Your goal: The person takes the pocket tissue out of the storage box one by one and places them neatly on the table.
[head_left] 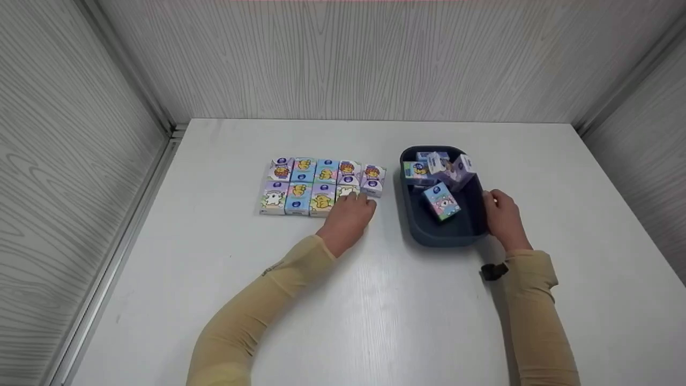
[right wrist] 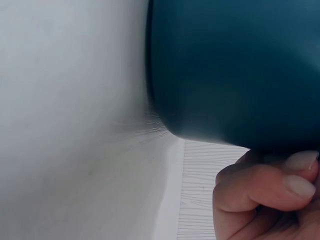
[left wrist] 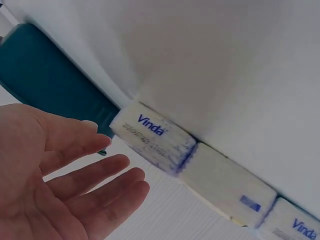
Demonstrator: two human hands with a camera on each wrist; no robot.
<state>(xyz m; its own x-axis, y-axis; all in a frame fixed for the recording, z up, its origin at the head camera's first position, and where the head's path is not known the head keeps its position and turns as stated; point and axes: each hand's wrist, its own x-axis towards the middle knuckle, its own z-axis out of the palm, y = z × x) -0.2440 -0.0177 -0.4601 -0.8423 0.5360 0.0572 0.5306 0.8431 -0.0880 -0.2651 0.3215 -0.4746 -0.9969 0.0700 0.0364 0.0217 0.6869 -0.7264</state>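
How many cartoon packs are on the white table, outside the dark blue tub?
9 small, colourful, rectangular cartoon-printed packs: five in the back row, four in front; the left hand partly covers one and may hide more.

1. Desk (head_left: pixel 386 311): white, smooth, light reflected on its near part.
2. Back panel (head_left: pixel 343 59): upright, grey wood-grain, rising behind the desk's far edge.
3. Left panel (head_left: pixel 64 187): matching grain, darker, wavy figure.
4. Right panel (head_left: pixel 648 145): same finish, partly in frame.
5. Metal rail (head_left: pixel 116 257): runs between left panel and desk.
6. Corner strip (head_left: pixel 128 64): grey, joining left and back panels.
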